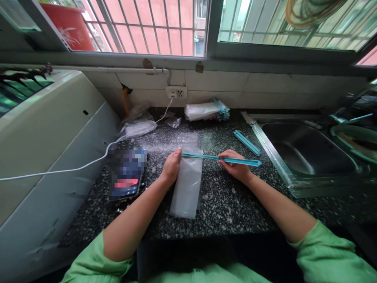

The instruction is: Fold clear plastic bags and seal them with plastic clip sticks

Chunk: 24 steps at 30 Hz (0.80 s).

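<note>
A clear plastic bag point(186, 188) hangs down over the speckled counter, its upper part crossed by a long blue plastic sealing clip point(240, 160). At the bag's left edge, my left hand point(171, 167) is closed, pinching the bag by the clip's left end. My right hand point(234, 166) grips the clip near its middle, where the strip looks hinged; the right half reaches out past the fingers. More blue clips point(246, 142) lie on the counter beyond my right hand.
Against the tiled wall lies a bundle of clear bags with blue clips point(206, 110). A phone point(128, 173) rests to the left, under a white cable point(97, 158) from a wall socket point(176, 92). The steel sink point(306, 149) is at the right.
</note>
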Tool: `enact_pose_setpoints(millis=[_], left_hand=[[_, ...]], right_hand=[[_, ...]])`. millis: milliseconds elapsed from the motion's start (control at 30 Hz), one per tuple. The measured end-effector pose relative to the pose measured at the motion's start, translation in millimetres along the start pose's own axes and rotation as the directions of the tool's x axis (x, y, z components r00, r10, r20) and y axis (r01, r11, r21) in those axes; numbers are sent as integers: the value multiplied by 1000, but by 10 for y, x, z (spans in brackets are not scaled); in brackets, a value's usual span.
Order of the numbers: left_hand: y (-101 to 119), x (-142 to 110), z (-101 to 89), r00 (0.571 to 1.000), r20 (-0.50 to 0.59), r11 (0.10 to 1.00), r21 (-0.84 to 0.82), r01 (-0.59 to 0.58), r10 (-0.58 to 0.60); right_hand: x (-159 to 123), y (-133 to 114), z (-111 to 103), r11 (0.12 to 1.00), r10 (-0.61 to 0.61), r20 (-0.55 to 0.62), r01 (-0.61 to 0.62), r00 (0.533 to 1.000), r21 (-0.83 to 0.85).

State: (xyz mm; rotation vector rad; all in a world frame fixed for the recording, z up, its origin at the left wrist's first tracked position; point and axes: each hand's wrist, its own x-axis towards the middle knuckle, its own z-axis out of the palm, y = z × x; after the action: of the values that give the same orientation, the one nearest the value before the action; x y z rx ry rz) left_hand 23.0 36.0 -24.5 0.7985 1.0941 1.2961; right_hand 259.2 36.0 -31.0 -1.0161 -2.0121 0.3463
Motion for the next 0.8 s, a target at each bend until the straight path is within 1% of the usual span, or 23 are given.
enact_pose_setpoints(millis=[167,267,333,433,533,633,800], left_hand=[[13,-26,6,997,68,999,-36,36,-33],[29,-46,8,991,119,999,10,53,-54],[37,-55,12,987,146,997,53,60,-67],[47,-82,29,983,163,996,57,72,-81],[66,-145,60,979,182,996,1,91,-90],[84,-227,102,969,220,991,-46,122,-109],[60,-286,147,956,251,985,-35,167,-153]], right_hand=[[-2,-7,9,1000,7,-23,-8,1000,-25],[-5,-24,7,998,44,-51,-46,998,-44],[-8,-26,1,996,70,-90,-74,993,-44],[-13,5,-17,990,128,-184,-136,975,-33],[-16,57,-30,971,234,-248,-240,940,4],[-21,70,-9,955,294,-243,-292,924,46],[-51,-69,87,954,291,-147,-275,945,121]])
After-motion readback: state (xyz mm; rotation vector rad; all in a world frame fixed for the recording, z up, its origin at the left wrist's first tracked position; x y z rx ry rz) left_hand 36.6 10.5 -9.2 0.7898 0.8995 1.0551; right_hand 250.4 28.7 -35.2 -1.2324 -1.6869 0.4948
